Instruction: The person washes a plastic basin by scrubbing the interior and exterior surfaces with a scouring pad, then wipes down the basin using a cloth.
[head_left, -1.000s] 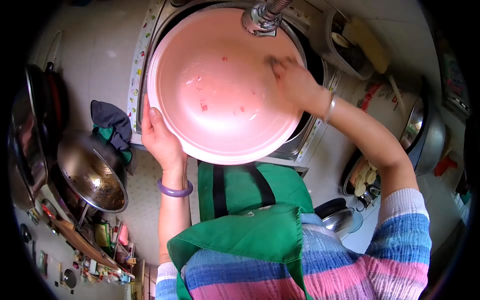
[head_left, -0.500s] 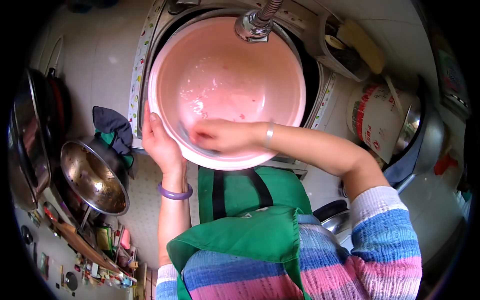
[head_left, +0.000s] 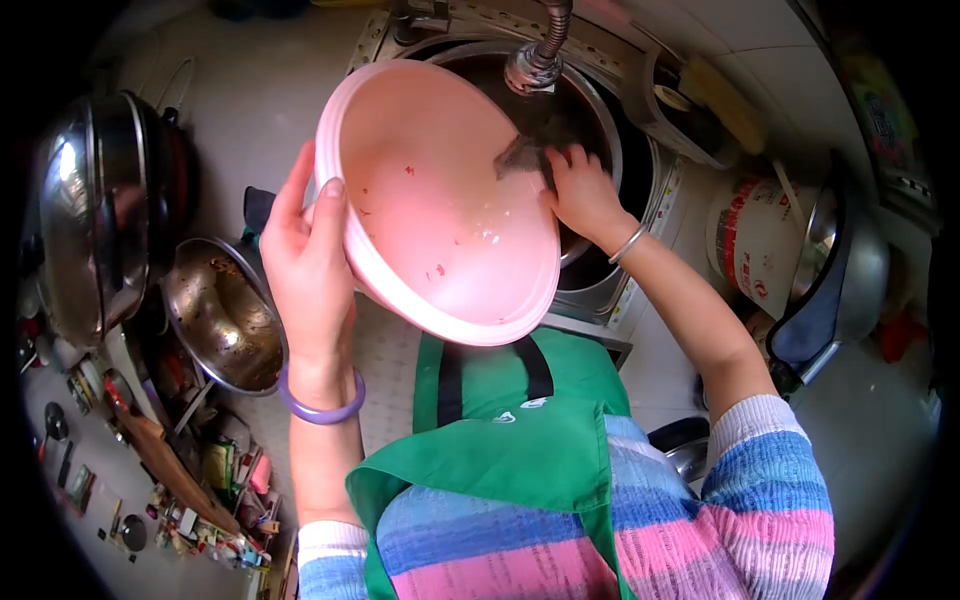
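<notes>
— Holding what?
— Gripping the pink basin [head_left: 440,230] by its rim with the left hand [head_left: 310,250], tilted above the sink [head_left: 590,300]. Grasping a dark cloth [head_left: 518,160], hard to make out, against the rim with the right hand [head_left: 585,195].
— Able to read anything?
— Unable to make out red print on the white bucket [head_left: 742,240], too small, or white lettering on the green apron [head_left: 540,460], foreshortened.

Head-worn view, facing steeply down, close

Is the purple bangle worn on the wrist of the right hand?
No, the purple bangle is on the wrist of the left hand, which holds the pink basin by its rim.
</notes>
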